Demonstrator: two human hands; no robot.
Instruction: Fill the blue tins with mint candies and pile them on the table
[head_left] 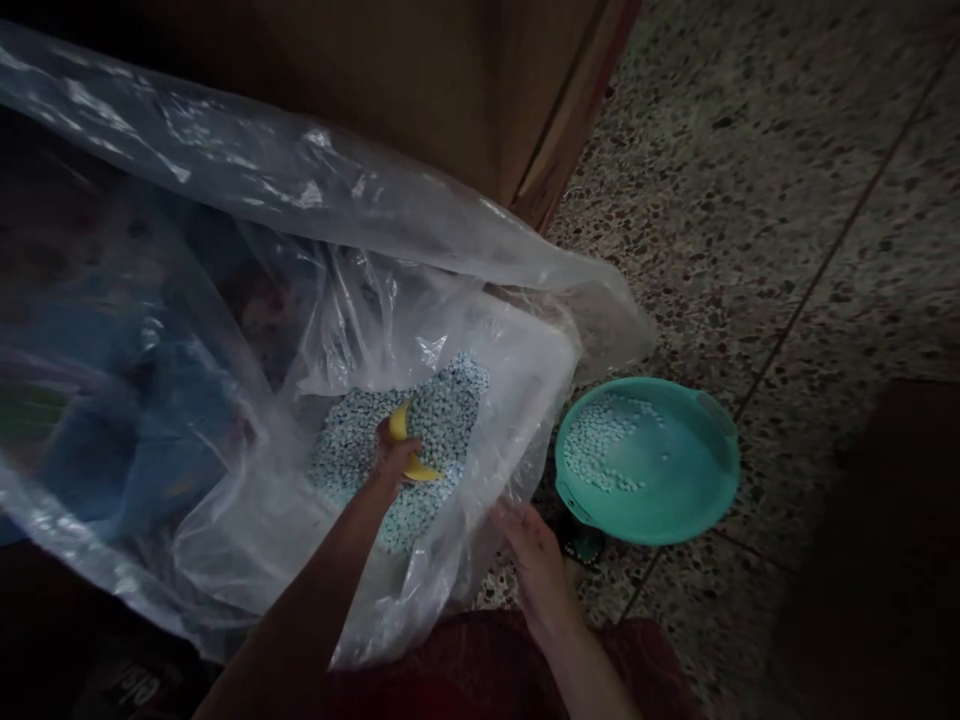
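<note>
A large clear plastic bag (247, 260) lies open and holds a heap of small pale blue-white pellets (442, 410). My left hand (394, 460) reaches into the bag and is closed round a yellow scoop (409, 445) that rests on the pellets. My right hand (529, 550) grips the bag's near edge, fingers curled on the plastic. To the right, a teal plastic basin (675, 500) sits on the floor with a small patch of the same pellets (604, 445) in it.
A brown cardboard box (420, 90) stands behind the bag. The floor (787, 200) is speckled terrazzo with a thin joint line. A dark shape fills the lower right corner. Red cloth (465, 670) lies under my arms.
</note>
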